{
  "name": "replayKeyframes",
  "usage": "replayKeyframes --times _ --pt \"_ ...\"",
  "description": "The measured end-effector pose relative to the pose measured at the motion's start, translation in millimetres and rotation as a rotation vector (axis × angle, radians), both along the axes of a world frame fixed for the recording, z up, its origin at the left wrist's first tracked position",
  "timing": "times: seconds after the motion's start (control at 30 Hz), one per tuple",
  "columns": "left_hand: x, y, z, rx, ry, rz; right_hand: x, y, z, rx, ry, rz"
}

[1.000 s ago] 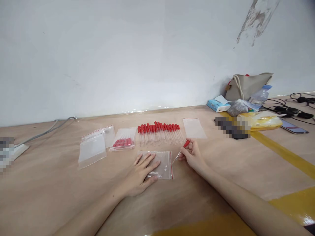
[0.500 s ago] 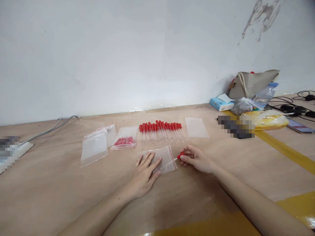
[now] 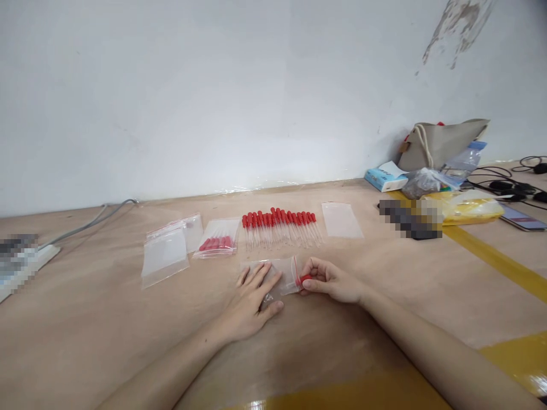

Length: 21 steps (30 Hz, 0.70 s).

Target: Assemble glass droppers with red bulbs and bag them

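My left hand (image 3: 252,302) lies flat with fingers spread on a small clear zip bag (image 3: 277,272) on the brown paper surface. At the bag's red-edged mouth, my right hand (image 3: 331,281) pinches the red bulb of a glass dropper (image 3: 305,279), whose tube reaches into the bag. Just behind lies a row of several red-bulbed droppers (image 3: 280,226). A filled zip bag of droppers (image 3: 217,239) lies left of the row.
Empty zip bags lie at the left (image 3: 164,256) and right (image 3: 341,219) of the row. A beige tote bag (image 3: 444,145), tissue pack (image 3: 382,177), yellow package (image 3: 470,208), cables and a phone (image 3: 523,218) sit far right. A grey cable (image 3: 85,225) runs along the wall at left.
My right hand has brought the dropper from the right end of the row down and left to the bag's mouth, and its tube has entered the bag. The left hand stayed on the bag.
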<state>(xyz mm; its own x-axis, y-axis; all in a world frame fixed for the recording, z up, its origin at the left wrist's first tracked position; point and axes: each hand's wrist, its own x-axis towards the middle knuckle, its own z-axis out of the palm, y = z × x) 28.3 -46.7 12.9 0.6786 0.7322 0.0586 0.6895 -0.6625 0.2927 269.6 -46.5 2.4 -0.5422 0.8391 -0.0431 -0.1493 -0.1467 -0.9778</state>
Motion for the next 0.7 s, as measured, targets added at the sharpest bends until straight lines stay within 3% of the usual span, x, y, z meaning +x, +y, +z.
replayKeyframes --times 0.17,0.37,0.47,0.7 --pt "-15 8 4.7 -0.082 -0.11 -0.096 19 7 -0.9 -0.054 -0.118 -0.099" --pt "-16 9 3.3 -0.058 -0.147 -0.115 19 4 6.5 0.208 -0.391 -0.11" --pt "-14 8 4.6 -0.051 -0.147 -0.106 13 0 5.5 0.297 -0.451 -0.215" --pt "-13 8 3.0 -0.027 -0.159 -0.091 3 -4 1.8 -0.028 -0.409 -0.436"
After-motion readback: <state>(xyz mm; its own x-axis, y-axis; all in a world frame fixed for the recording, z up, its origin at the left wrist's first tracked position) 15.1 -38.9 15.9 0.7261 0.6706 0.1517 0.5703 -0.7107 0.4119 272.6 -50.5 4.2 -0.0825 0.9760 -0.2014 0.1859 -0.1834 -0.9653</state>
